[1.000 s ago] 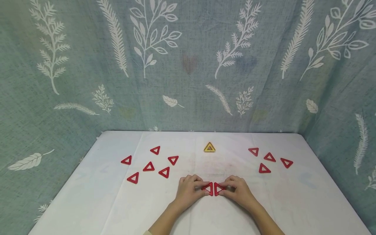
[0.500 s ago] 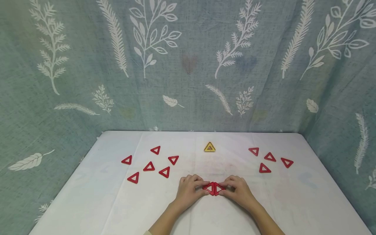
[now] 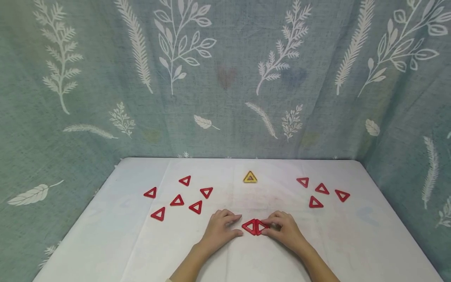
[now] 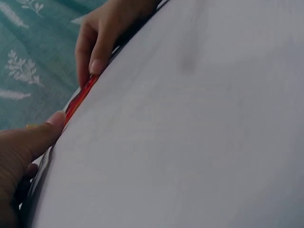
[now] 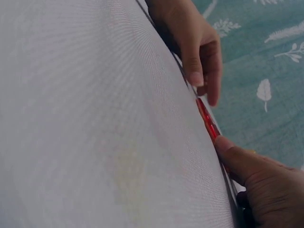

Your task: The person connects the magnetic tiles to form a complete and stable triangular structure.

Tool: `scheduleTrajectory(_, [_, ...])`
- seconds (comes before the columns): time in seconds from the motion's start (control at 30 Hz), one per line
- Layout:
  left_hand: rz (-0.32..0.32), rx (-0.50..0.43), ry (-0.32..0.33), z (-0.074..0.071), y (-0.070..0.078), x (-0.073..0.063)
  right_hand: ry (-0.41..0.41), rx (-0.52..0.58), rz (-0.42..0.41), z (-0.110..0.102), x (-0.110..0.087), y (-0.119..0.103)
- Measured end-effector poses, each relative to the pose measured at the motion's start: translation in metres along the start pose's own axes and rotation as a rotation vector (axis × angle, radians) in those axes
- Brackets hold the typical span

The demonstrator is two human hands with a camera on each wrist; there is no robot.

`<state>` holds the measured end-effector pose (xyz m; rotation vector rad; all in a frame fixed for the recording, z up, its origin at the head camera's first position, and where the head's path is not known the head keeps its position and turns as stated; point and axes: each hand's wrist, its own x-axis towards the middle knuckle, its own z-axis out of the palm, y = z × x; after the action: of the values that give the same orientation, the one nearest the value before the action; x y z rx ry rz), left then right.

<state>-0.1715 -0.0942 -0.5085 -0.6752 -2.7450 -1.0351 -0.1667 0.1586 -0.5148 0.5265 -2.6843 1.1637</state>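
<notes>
Two red triangle frames lie side by side on the white table, their flat edges meeting. My right hand point(image 3: 286, 229) pinches the right triangle point(image 3: 259, 227) between thumb and fingers, covering its outer corner. Just off the outer corner of the left triangle point(image 3: 249, 226) is my left hand point(image 3: 220, 231), thumb and fingers spread apart with nothing between them. Seen edge-on in the left wrist view, the red pieces point(image 4: 78, 102) form a thin strip between the hands. The right wrist view also has the red strip point(image 5: 207, 118), with a gap between it and the left hand point(image 5: 194, 52).
Several loose red triangles point(image 3: 177, 200) are scattered on the left of the table point(image 3: 105, 243). More red triangles point(image 3: 322, 188) lie at the right. A yellow triangle point(image 3: 250, 177) sits at the back centre. A leaf-patterned green curtain point(image 3: 225, 86) hangs behind the table.
The two held triangles came together, closing the narrow gap between them. My left hand then let go of the left triangle and drew back leftward; the right hand kept its grip.
</notes>
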Motion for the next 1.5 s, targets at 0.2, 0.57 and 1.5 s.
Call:
scheduleTrajectory(0.2, [-0.036,-0.042,-0.005,-0.015,-0.015,-0.01,0.002,0.016,-0.004,-0.002,0.0,-0.002])
scheduleTrajectory(0.57, [-0.068,-0.065,0.069,-0.028,-0.03,-0.028,0.006,0.033,-0.004,0.0,0.0,0.001])
scheduleTrajectory(1.5, [-0.445,-0.034,0.269,-0.067,-0.068,-0.026,-0.002,0.05,0.0,0.0,-0.001,0.0])
